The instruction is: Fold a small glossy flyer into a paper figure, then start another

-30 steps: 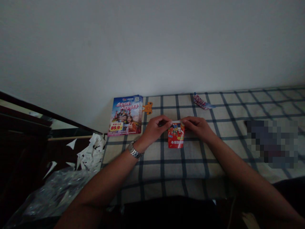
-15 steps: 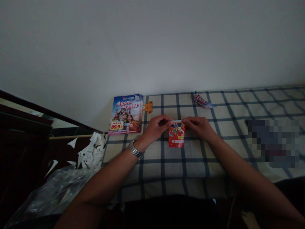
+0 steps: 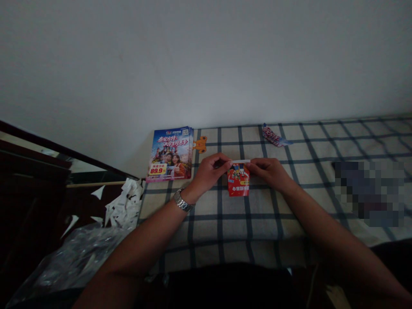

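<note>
Between my hands is a small red printed paper card (image 3: 238,184) with cartoon figures, its lettering upside down to me. A narrow white strip runs along its top edge, where it looks folded over. My left hand (image 3: 214,169), with a metal watch on the wrist, pinches the top left corner. At the top right corner, my right hand (image 3: 267,171) pinches the paper between thumb and fingers. Left of my hands lies a stack of blue and pink flyers (image 3: 169,154). An orange bear-shaped piece (image 3: 201,144) sits beside the stack.
A checked cloth (image 3: 206,219) covers the surface, which meets a pale wall. Toward the back right lies a crumpled printed paper (image 3: 273,135). A blurred-out dark object (image 3: 367,193) is at the right. Torn white paper (image 3: 124,206) and clear plastic (image 3: 77,253) lie low on the left.
The white strip along the card's top edge now shows wider and tilts slightly. The red part below looks a little shorter. Both hands hold nearly the same places.
</note>
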The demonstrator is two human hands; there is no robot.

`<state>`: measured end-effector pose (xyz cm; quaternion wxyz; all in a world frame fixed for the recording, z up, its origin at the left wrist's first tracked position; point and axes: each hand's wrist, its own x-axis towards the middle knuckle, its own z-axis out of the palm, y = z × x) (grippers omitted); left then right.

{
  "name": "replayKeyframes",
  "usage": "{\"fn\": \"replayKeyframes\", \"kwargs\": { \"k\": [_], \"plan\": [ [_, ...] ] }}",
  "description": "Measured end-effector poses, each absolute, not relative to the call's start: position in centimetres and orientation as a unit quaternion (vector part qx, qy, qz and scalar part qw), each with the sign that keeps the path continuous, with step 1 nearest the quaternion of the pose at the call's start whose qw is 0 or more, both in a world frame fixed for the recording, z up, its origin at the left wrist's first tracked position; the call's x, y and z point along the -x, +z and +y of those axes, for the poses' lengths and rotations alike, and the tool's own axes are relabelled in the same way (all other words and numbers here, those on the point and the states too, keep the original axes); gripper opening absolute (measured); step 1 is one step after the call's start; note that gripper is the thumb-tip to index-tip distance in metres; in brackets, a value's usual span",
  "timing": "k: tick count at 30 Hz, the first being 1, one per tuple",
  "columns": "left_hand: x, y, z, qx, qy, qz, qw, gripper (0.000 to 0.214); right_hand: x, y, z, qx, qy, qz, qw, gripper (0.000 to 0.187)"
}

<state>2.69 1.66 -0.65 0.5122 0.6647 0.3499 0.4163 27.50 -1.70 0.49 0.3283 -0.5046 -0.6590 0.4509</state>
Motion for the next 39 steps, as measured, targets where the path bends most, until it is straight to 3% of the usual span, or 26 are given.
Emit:
{"fn": "replayKeyframes", "kwargs": {
  "k": [15,39],
  "plan": [
    [-2.62,-0.58,1.81,-0.650,0.436,0.374,0.497,0.028,-27.38,0.26,-1.57,0.494,0.490,-0.634,0.338,0.043],
    [-2.49,-0.58,1.89,-0.693,0.401,0.380,0.463,0.023,-27.46,0.71,-1.84,0.512,0.447,-0.663,0.315,0.043]
  ]
}}
